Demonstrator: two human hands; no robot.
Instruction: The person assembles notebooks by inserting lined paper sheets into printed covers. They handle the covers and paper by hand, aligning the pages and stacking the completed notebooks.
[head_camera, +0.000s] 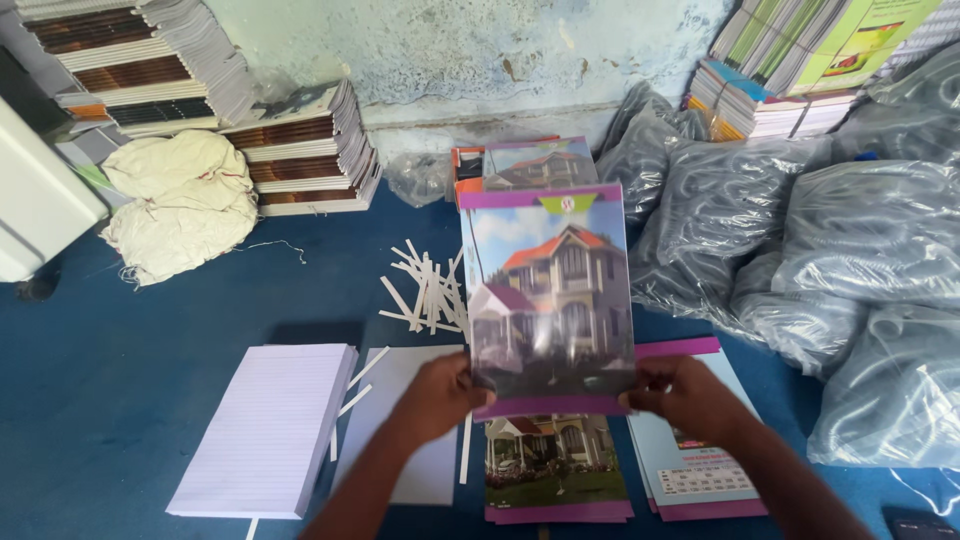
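Note:
My left hand (440, 392) and my right hand (685, 395) grip the bottom corners of a glossy cover sheet (548, 295) with a purple border and a picture of a house, held upright in front of me. Below it on the blue surface lies a pile of the same house covers (555, 470). To its right sits a pile of purple-edged back covers (695, 470) with a printed table. A stack of ruled white paper (270, 425) lies to the left, next to a plain white sheet (400, 420).
Loose white paper strips (425, 290) are scattered behind the sheet. More covers (530, 165) stand at the wall. Grey plastic bags (840, 260) fill the right side, white cloth sacks (180, 200) the left. Book stacks (300, 150) line the back wall.

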